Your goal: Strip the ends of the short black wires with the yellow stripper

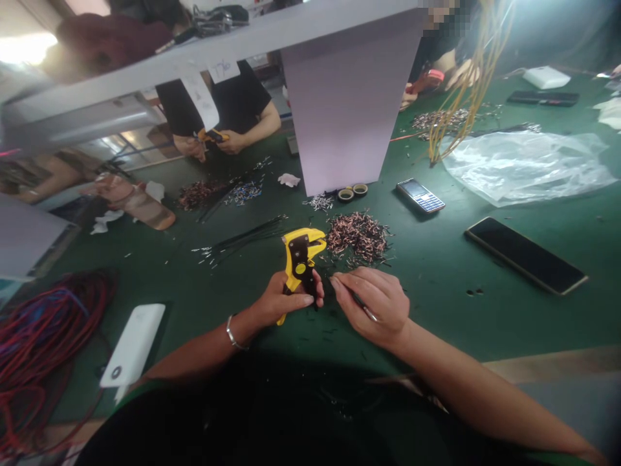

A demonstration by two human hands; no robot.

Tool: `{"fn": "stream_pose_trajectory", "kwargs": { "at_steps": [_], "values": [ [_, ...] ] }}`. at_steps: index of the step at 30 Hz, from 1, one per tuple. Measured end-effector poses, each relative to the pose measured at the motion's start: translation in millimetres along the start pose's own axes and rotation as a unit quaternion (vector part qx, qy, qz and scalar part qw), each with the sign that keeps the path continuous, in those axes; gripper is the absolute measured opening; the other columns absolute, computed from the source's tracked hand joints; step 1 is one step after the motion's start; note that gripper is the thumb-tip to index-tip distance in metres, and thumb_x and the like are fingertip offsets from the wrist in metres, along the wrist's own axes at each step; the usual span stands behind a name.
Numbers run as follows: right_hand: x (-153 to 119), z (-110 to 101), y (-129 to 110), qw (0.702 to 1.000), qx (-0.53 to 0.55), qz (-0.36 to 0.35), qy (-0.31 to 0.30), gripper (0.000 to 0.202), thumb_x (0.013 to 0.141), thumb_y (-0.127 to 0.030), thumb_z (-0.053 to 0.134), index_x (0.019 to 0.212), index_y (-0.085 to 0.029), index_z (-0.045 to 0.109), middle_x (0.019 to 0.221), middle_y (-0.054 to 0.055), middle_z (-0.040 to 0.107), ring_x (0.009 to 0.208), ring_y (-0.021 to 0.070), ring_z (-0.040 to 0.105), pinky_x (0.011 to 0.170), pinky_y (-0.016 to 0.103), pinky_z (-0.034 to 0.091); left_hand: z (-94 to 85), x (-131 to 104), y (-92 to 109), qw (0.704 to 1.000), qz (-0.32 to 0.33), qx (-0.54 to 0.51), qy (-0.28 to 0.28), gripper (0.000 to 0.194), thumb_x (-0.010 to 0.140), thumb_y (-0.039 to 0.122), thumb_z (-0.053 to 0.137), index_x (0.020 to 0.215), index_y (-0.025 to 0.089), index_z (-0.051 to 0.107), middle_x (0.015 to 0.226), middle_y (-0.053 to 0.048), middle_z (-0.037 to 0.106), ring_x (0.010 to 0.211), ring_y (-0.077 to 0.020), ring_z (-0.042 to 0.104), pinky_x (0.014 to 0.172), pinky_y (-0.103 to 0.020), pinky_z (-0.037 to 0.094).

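Yellow wire stripper [299,259] sits in my left hand [291,298], fingers closed around its handles, near the brownish pile [359,238].
My right hand [376,301] is curled, pinching one slim thing [363,307], too hidden to name.

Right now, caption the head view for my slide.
Left hand holding a yellow wire stripper beside a heap of wire pieces.

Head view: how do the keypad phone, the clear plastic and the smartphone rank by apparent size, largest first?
1. Clear plastic, spread widest
2. Smartphone
3. Keypad phone, clearly smallest
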State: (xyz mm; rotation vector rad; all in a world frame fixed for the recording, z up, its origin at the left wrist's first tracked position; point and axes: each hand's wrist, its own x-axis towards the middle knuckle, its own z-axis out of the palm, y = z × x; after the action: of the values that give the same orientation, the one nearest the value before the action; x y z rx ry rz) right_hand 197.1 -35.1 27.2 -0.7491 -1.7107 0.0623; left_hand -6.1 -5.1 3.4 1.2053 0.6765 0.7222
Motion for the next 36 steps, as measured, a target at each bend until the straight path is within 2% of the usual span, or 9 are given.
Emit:
{"fn": "stream_pose_trajectory", "kwargs": {
  "at_steps": [4,8,15,22,25,28,31,33,36],
  "values": [
    [-3,1,2,1.0,-0.005,0.003,-0.016,0.022,0.086,-0.006,0.06,0.095,-0.023,0.069,0.069,0.002,0.076,0.054,0.0164,0.069,0.054,0.029,0.057,-1.1,-1,-3,1.0,-0.014,-0.006,0.013,0.032,0.076,0.027,0.08,0.1,0.012,0.066,0.088,-0.007,0.067,0.079,-0.0185,0.066,0.079,-0.035,0.053],
    [-6,3,2,1.0,-0.008,0.003,-0.015,0.019,0.087,-0.007,0.059,0.094,-0.022,0.068,0.07,0.004,0.076,0.053,0.016,0.067,0.053,0.029,0.055,-1.3,-1,-5,1.0,-0.009,0.003,0.03,0.029,0.075,0.027,0.081,0.094,0.012,0.065,0.081,-0.005,0.067,0.071,-0.0167,0.065,0.073,-0.032,0.053],
    [-9,5,2,1.0,-0.021,0.0,-0.02,0.018,0.087,-0.008,0.059,0.094,-0.021,0.069,0.069,0.004,0.075,0.053,0.0167,0.066,0.052,0.029,0.055,-1.3,-1,-5,0.996,-0.029,0.075,0.044,0.03,0.075,0.034,0.082,0.083,0.011,0.063,0.064,-0.004,0.067,0.06,-0.0148,0.063,0.064,-0.029,0.051],
    [-9,8,3,1.0,-0.019,0.007,-0.022,0.017,0.088,-0.009,0.059,0.091,-0.022,0.07,0.068,0.004,0.075,0.052,0.0163,0.065,0.051,0.029,0.055,-2.9,-1,-9,0.989,-0.039,0.108,0.091,0.035,0.075,0.04,0.08,0.073,0.014,0.058,0.048,0.001,0.06,0.041,-0.0108,0.054,0.045,-0.023,0.045],
    [-9,8,3,0.999,-0.003,0.031,-0.017,0.017,0.087,-0.009,0.061,0.087,-0.022,0.071,0.067,0.004,0.075,0.053,0.0162,0.066,0.052,0.029,0.056,-3.2,-1,-11,0.986,-0.044,0.112,0.117,0.036,0.073,0.04,0.082,0.07,0.014,0.056,0.045,0.002,0.058,0.036,-0.0098,0.051,0.04,-0.021,0.042],
    [-8,7,1,0.997,0.018,0.075,-0.001,0.015,0.085,-0.011,0.063,0.081,-0.023,0.072,0.067,0.003,0.075,0.054,0.0157,0.067,0.053,0.028,0.056,-3.3,0,-12,0.986,-0.046,0.099,0.127,0.036,0.072,0.038,0.082,0.068,0.014,0.056,0.044,0.003,0.057,0.035,-0.0095,0.05,0.038,-0.021,0.042],
    [-6,3,3,0.981,0.047,0.186,0.023,0.014,0.084,-0.015,0.065,0.074,-0.023,0.073,0.065,0.002,0.073,0.054,0.0147,0.065,0.053,0.028,0.054,-2.8,2,-9,0.994,-0.04,0.034,0.101,0.03,0.072,0.031,0.082,0.074,0.013,0.058,0.05,0.001,0.059,0.041,-0.0124,0.056,0.044,-0.025,0.048],
    [-3,1,7,0.947,0.105,0.297,0.061,0.013,0.082,-0.019,0.068,0.07,-0.022,0.073,0.06,0.0,0.07,0.048,0.0131,0.061,0.048,0.028,0.051,-2.5,4,-6,0.997,-0.035,-0.028,0.065,0.027,0.07,0.025,0.082,0.081,0.012,0.061,0.059,-0.001,0.063,0.049,-0.0147,0.06,0.052,-0.031,0.053],
    [3,-1,18,0.86,0.259,0.42,0.132,0.011,0.079,-0.024,0.073,0.068,-0.021,0.071,0.053,-0.002,0.065,0.041,0.0113,0.053,0.04,0.027,0.044,-2.4,5,-2,0.994,-0.035,-0.099,0.007,0.03,0.068,0.019,0.082,0.091,0.011,0.064,0.073,-0.004,0.067,0.06,-0.0182,0.065,0.062,-0.037,0.056]
  ]
}}
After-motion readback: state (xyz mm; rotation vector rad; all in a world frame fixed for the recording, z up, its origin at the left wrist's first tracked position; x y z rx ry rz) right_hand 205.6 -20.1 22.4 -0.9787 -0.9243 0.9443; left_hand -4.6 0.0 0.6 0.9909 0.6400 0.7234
